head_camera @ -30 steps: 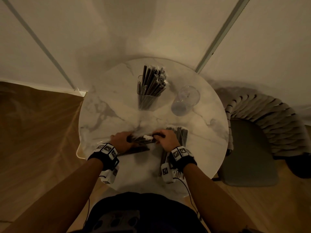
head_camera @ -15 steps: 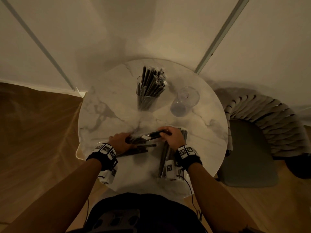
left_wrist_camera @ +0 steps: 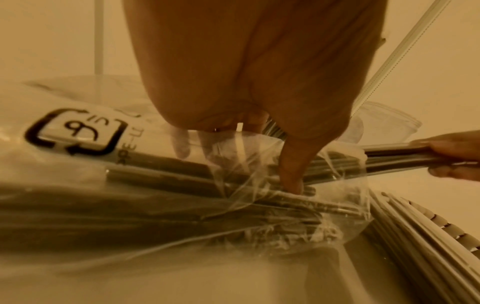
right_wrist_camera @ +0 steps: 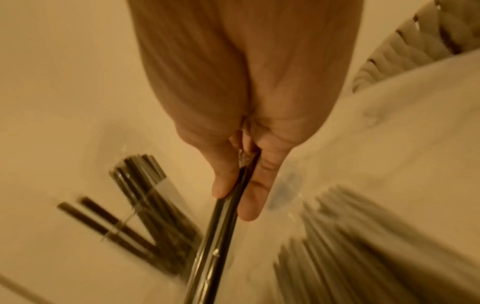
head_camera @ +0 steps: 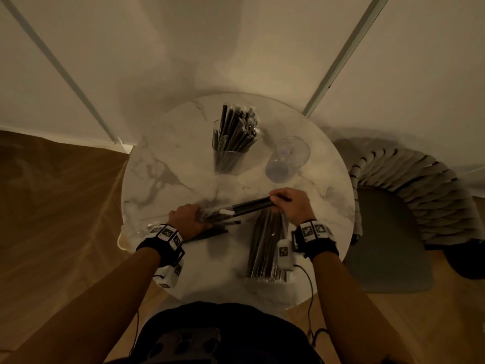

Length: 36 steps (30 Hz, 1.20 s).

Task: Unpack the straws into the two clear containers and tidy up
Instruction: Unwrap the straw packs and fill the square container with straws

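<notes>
On the round table [head_camera: 162, 166], your left hand [head_camera: 187, 219] at lower left presses the plastic bag [left_wrist_camera: 145, 222] down, thumb pinching its open end. Your right hand [head_camera: 291, 206] grips a bundle of straws [head_camera: 252, 206] at centre, half out of the bag. The full container [head_camera: 228, 156] and empty container [head_camera: 287, 160] stand above.

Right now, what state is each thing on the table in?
Clear plastic straw bag: lying flat, open, held down by left hand.
Bundle of black straws: partly out of the bag, gripped by right hand.
Left clear container: upright, holding straws.
Right clear container: upright, empty.
Second straw pack: lying flat.
</notes>
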### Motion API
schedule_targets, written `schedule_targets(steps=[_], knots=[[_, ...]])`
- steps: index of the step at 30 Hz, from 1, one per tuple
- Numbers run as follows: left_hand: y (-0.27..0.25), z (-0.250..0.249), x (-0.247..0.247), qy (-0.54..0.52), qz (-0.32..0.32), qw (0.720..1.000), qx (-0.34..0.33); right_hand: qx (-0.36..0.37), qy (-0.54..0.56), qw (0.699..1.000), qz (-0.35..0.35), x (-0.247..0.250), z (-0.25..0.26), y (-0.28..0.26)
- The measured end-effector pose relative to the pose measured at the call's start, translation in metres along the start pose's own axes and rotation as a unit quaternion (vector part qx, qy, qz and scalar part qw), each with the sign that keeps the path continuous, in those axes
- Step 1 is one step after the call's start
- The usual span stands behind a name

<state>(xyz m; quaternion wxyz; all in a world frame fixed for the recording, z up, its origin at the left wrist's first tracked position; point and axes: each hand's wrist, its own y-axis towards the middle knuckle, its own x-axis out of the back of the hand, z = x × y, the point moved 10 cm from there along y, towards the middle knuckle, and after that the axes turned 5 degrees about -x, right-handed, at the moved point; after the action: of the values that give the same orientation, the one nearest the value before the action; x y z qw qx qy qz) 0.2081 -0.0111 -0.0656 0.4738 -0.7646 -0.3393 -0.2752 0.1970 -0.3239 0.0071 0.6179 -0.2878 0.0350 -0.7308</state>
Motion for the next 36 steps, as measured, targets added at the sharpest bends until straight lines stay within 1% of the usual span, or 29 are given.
schedule_targets(steps=[3,6,8,10,12,13,14,16,18,19,20,23,25,27,29,32,33,36], knots=[[0.002,-0.003,0.006,0.030,-0.027,0.999,-0.006,0.017,-0.039,0.999,-0.026,0.037,0.016,0.003],[0.001,-0.004,0.004,0.023,-0.010,1.000,-0.009,0.036,-0.095,0.994,-0.044,0.070,0.034,0.000],[0.001,-0.010,0.006,0.000,-0.006,1.000,-0.016,0.046,-0.125,0.990,-0.054,0.089,0.045,-0.002],[-0.001,-0.017,0.013,-0.025,-0.015,0.999,-0.023,0.056,-0.137,0.987,-0.065,0.107,0.056,-0.005],[-0.001,-0.023,0.021,-0.074,-0.035,0.996,-0.039,0.066,-0.136,0.986,-0.073,0.121,0.069,-0.009],[-0.001,-0.026,0.025,-0.113,-0.055,0.991,-0.053,0.074,-0.130,0.986,-0.078,0.127,0.076,-0.012],[-0.001,-0.029,0.031,-0.158,-0.084,0.981,-0.070,0.083,-0.116,0.986,-0.082,0.131,0.084,-0.015],[-0.003,-0.035,0.045,-0.246,-0.150,0.953,-0.094,0.097,-0.085,0.988,-0.082,0.134,0.098,-0.021],[-0.003,-0.041,0.055,-0.310,-0.193,0.927,-0.083,0.104,-0.064,0.989,-0.079,0.129,0.106,-0.023],[-0.001,-0.045,0.058,-0.344,-0.200,0.915,-0.072,0.107,-0.056,0.990,-0.075,0.124,0.108,-0.022],[0.000,-0.049,0.061,-0.390,-0.198,0.897,-0.062,0.110,-0.048,0.990,-0.070,0.117,0.110,-0.022],[0.004,-0.062,0.062,-0.550,-0.155,0.819,-0.041,0.121,-0.050,0.990,-0.054,0.094,0.118,-0.023],[0.005,-0.070,0.060,-0.610,-0.109,0.784,-0.026,0.124,-0.051,0.990,-0.047,0.076,0.123,-0.024],[0.005,-0.074,0.057,-0.647,-0.078,0.759,0.003,0.129,-0.054,0.989,-0.053,0.061,0.128,-0.026],[0.006,-0.072,0.054,-0.667,-0.081,0.740,0.036,0.141,-0.065,0.986,-0.065,0.051,0.133,-0.028],[0.009,-0.055,0.056,-0.668,-0.132,0.729,0.069,0.145,-0.076,0.985,-0.054,0.036,0.142,-0.031],[0.010,-0.051,0.056,-0.661,-0.140,0.733,0.075,0.145,-0.080,0.985,-0.048,0.031,0.145,-0.032],[0.011,-0.042,0.059,-0.622,-0.143,0.765,0.084,0.149,-0.080,0.985,-0.017,0.017,0.152,-0.035]])
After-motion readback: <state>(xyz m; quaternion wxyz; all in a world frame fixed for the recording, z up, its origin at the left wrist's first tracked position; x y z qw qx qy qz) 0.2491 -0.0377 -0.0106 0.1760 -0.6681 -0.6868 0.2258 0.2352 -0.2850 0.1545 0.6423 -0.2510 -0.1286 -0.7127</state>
